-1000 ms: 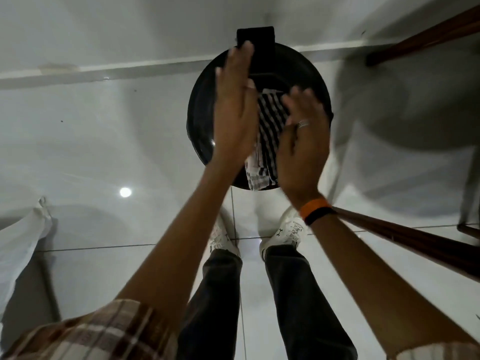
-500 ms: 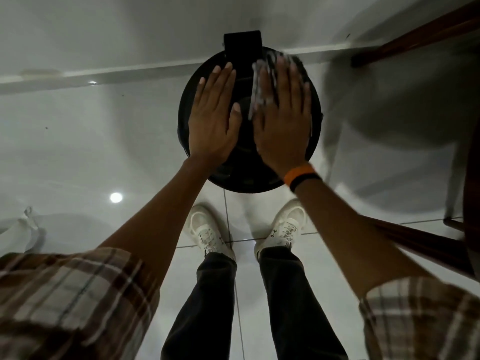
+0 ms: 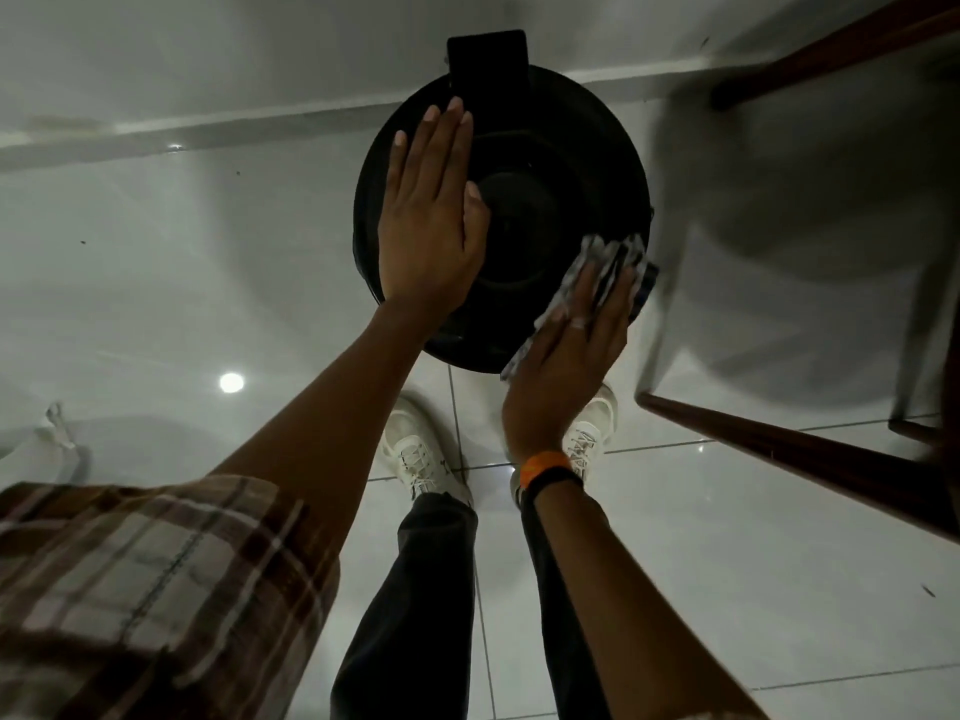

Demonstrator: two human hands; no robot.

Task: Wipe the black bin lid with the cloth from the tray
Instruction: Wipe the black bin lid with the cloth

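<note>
The round black bin lid [image 3: 550,163] lies below me on a bin that stands on the white tiled floor by the wall. My left hand [image 3: 428,220] rests flat on the lid's left half, fingers together and pointing away, with nothing in it. My right hand [image 3: 569,356] presses the black-and-white striped cloth [image 3: 597,262] flat against the lid's near right rim. The cloth shows past my fingertips and along the hand's left side. A black hinge tab [image 3: 488,59] sticks up at the lid's far edge.
A dark wooden rail [image 3: 800,459] of some furniture runs across the floor at right, another [image 3: 831,49] at top right. My two white shoes [image 3: 421,454] stand just before the bin. A white cloth-like object [image 3: 57,433] lies at far left.
My right hand has slid the cloth from the lid's far edge down to its near right rim. My left hand has stayed flat on the lid's left side.
</note>
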